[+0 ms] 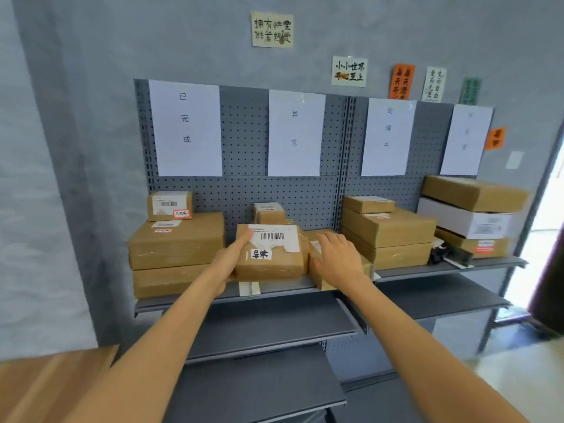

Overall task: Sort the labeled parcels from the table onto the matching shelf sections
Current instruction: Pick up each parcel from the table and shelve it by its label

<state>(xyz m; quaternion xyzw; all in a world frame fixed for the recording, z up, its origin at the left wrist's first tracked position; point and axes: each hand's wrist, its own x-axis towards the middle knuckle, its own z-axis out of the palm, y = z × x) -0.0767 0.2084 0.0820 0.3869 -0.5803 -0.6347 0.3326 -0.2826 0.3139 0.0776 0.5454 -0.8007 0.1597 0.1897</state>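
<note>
A brown cardboard parcel [271,254] with a barcode sticker and a small handwritten white label sits on the top shelf [274,290] under the second paper sign [295,132]. My left hand [230,261] grips its left side, thumb on the top face. My right hand [338,257] rests with straight fingers on a neighbouring brown parcel [317,261] just to the right, which it largely hides. A smaller parcel [268,212] stands behind them against the pegboard.
Stacked parcels fill the left section [177,242] under the first sign [186,126], and two more stacks [387,230] [473,212] stand on the right shelf. Lower grey shelves [268,325] jut toward me. A wooden table corner [52,383] lies at bottom left.
</note>
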